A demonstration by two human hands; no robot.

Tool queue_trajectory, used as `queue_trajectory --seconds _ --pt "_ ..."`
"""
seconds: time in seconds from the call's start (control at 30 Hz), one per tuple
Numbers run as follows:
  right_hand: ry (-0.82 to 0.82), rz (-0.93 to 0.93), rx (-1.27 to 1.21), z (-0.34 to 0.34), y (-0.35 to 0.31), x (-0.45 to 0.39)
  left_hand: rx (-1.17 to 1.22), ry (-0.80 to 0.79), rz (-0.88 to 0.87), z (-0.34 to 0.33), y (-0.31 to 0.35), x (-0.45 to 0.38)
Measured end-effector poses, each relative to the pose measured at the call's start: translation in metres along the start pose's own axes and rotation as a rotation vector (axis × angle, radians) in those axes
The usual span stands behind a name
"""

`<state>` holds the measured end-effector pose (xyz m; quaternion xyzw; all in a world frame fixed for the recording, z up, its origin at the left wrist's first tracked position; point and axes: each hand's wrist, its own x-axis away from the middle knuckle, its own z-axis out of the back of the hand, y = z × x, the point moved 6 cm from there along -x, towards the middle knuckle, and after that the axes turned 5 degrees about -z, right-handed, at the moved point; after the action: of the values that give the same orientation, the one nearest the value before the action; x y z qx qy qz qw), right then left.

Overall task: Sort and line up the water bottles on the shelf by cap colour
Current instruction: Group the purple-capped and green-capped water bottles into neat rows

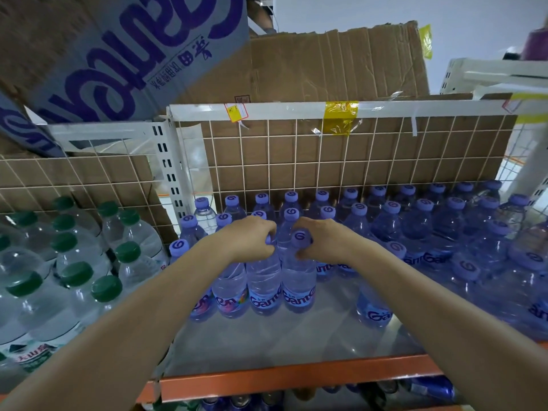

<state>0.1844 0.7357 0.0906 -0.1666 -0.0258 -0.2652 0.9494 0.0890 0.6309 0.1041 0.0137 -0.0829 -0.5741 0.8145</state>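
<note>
Several purple-capped water bottles point(391, 221) stand in rows on the shelf point(284, 342), filling its back and right side. At the front of the middle group, my left hand point(252, 237) grips the neck of one purple-capped bottle point(264, 283). Right beside it, my right hand point(321, 238) grips the neck of another purple-capped bottle point(299, 280), whose cap shows between my fingers. Both bottles stand upright and touch each other. Several green-capped bottles point(77, 274) stand in the left bay.
A white wire grid point(326, 161) backed with cardboard closes the shelf's rear. A white slotted post point(170, 170) divides the two bays. The orange front rail point(296, 378) runs below my arms. Cardboard boxes point(124, 54) are stacked above. More bottles lie on the shelf underneath.
</note>
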Motion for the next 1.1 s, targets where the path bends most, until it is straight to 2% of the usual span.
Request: queue_trajectory --seconds 0.1,0.2,0.3,0.43,0.53,0.7,0.97,1.1 --pt "0.107 -0.038 -0.051 0.005 0.012 0.009 0.013 0.137 -0.026 0.009 0.012 -0.003" --pt "0.308 -0.034 -0.087 0.020 0.029 0.022 0.020 0.275 -0.075 0.014 0.033 -0.008" --pt "0.388 -0.086 0.008 0.041 0.055 0.035 0.000 0.312 -0.099 0.014 0.056 -0.016" --pt "0.271 -0.136 0.144 0.064 0.089 0.047 0.064 0.313 -0.113 0.013 0.086 -0.029" --pt "0.205 -0.159 0.177 0.078 0.116 0.054 0.116 0.225 -0.168 0.008 0.119 -0.041" --pt "-0.022 -0.194 0.267 0.071 0.150 0.058 0.224 0.138 -0.203 -0.008 0.168 -0.065" --pt "-0.257 -0.125 0.348 0.059 0.180 0.083 0.059 0.138 -0.026 -0.023 0.196 -0.082" --pt "-0.275 -0.079 0.367 0.057 0.188 0.090 0.090 0.119 0.045 -0.022 0.192 -0.080"
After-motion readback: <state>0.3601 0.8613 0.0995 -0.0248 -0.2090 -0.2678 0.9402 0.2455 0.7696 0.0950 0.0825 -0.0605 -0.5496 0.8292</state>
